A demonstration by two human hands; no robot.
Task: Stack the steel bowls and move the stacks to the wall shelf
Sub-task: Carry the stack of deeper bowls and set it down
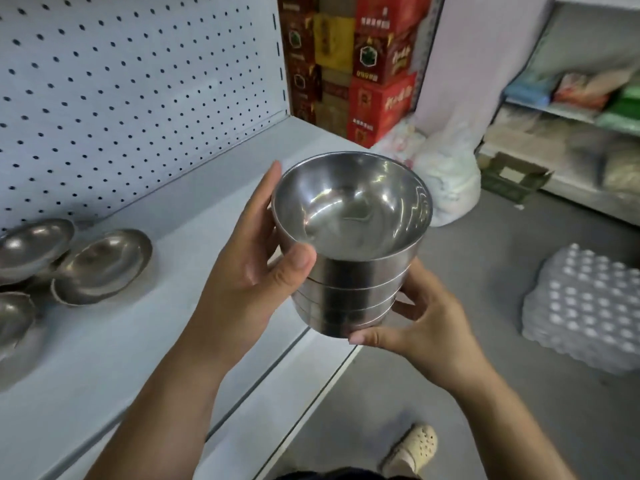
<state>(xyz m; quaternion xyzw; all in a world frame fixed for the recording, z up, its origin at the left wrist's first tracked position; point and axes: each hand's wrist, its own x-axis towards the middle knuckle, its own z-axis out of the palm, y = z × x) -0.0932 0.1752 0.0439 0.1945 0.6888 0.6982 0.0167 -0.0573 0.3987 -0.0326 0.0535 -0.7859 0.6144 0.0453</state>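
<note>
A stack of several nested steel bowls (349, 244) is held in the air over the front edge of a grey shelf (194, 258). My left hand (256, 258) grips the top of the stack, thumb on the rim of the uppermost bowl. My right hand (415, 323) supports the stack from below, fingers curled around its base. More loose steel bowls (104, 265) lie on the shelf at the left, some tilted against each other, one group (31, 247) by the pegboard.
A white pegboard back panel (121, 81) rises behind the shelf. Red and brown cartons (363, 64) are stacked at the back. On the floor are a white sack (446, 178), a shrink-wrapped pack of bottles (581, 306) and my shoe (412, 448). Another shelf with goods (571, 109) stands at the right.
</note>
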